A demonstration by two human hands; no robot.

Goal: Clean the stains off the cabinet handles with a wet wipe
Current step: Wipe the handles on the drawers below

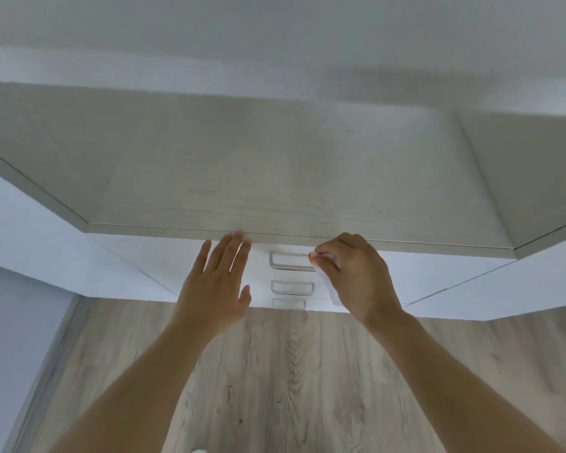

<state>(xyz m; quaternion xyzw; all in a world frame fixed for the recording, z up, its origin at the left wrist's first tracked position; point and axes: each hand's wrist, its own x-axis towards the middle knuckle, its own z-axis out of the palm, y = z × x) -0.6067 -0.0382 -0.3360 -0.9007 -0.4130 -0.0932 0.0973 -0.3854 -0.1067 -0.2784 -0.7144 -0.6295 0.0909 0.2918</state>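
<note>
I look down the front of a white drawer cabinet [144,259] with a pale wood-grain top [275,178]. Three silver bar handles run down its front: the top handle [288,260], the middle handle [292,287] and the bottom handle [288,303]. My right hand [356,276] pinches a white wet wipe [324,257] against the right end of the top handle; the wipe hangs down under my palm. My left hand [218,282] is flat and open against the drawer front, left of the handles, fingertips near the top's front edge.
Light wood-look flooring [291,371] lies below the cabinet. A pale wall [17,338] with a skirting strip [51,361] runs along the left. The white wall [275,34] rises behind the cabinet top. A small white object [198,450] shows at the bottom edge.
</note>
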